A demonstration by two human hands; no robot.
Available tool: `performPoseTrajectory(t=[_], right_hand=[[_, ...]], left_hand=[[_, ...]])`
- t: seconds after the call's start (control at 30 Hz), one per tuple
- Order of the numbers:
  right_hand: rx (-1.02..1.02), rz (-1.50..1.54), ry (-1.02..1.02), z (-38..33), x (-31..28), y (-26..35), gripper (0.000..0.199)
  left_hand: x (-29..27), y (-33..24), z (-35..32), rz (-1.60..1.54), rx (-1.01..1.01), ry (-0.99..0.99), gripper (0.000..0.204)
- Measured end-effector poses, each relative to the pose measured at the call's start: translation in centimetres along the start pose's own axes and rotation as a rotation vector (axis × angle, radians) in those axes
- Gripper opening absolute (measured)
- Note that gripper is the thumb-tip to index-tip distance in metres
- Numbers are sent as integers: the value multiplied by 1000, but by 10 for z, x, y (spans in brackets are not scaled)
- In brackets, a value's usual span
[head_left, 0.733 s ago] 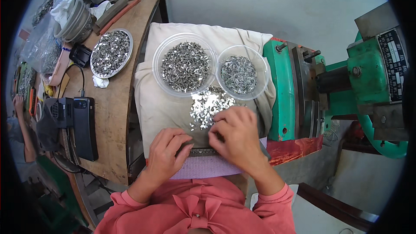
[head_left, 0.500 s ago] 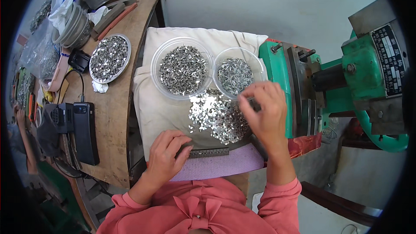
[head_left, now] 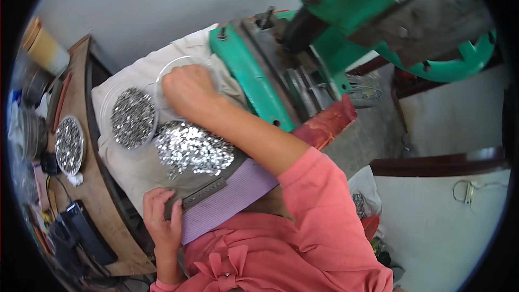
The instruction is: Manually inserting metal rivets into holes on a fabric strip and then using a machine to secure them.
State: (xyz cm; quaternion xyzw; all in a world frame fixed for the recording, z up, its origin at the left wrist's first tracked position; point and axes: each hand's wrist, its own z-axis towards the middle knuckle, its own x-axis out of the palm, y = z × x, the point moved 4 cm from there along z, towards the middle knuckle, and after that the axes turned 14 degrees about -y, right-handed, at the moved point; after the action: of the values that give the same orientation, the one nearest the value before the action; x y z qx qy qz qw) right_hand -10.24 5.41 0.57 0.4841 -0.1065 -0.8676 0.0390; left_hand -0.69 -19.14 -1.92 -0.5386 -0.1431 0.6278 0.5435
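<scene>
Clock-face = pic as seen, 12 at top, pile as centre. Our R hand is at 12 o'clk, down over/in the small bowl, back of hand up; fingertips hidden, so can't tell if we've got anything pinched. Our L hand, 7 o'clk, has fingers curled & thumb against the near end of the dark bar, seemingly gripping it. Bar lies slantwise at 6 o'clk, by the purple mat, its far end pointing approx 2 o'clk. Shiny pile of loose metal bits sits on the cloth; big bowl of similar bits at 10 o'clk, green machine at 1–2.

To do this well, we'd judge: L hand firm but not squeezing hard, so bar doesn't skid or tip on the soft cloth; thumb off the bar's top, row left clear. R hand: light fingertip pick, small amt only, b/c a fistful would spill. Lift straight up past the rim before swinging twd 6, else knuckles catch the bowl & tip it. Mind the R forearm too: it runs close by the pile's 1–2 o'clk edge, so elbow up a bit, no sweeping bits twd the mat
</scene>
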Motion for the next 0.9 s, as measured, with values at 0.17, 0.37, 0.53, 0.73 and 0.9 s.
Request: performPoseTrajectory(t=[0.17,0.37,0.53,0.73,0.9], right_hand=[[66,55,59,0,5,-12,11],[50,76,9,-2,7,-11,12],[4,5,78,1,13,-7,11],[-20,23,9,-1,21,-10,13],[62,182,63,-4,8,-18,17]], left_hand=[[-1,-6,1,32,2,12,25],[-26,-16,2,79,42,21,27],[-48,-16,6,149,70,-2,30],[-46,-21,10,162,85,5,29],[-52,-34,37,173,166,12,28]])
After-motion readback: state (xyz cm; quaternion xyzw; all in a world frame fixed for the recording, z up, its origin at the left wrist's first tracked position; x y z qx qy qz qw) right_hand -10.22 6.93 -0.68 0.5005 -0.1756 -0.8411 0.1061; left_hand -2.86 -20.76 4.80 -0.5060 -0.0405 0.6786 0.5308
